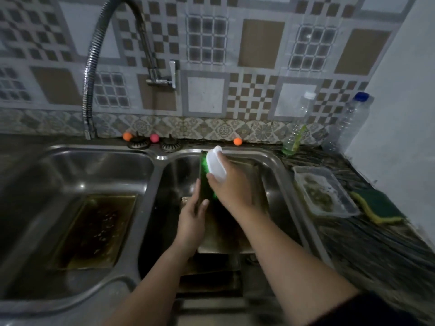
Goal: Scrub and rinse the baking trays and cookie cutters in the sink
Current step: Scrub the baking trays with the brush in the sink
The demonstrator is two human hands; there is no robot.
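In the right sink basin (280, 168) my left hand (191, 217) grips the left edge of a dark baking tray (204, 184) held upright on its side. My right hand (229, 184) holds a white-handled scrub brush (216, 167) with green bristles pressed against the tray's face. More trays (211, 264) lie flat in the bottom of this basin under my arms. Another greasy tray (94, 231) lies flat in the left basin (77, 165). No cookie cutters can be made out.
A flexible chrome tap (90, 95) hangs over the left basin. On the right counter are a clear plastic container (326, 194), a green-and-yellow sponge (379, 209), a soap bottle (295, 135) and a water bottle (350, 118). Small orange and pink balls (237, 141) sit behind the sink.
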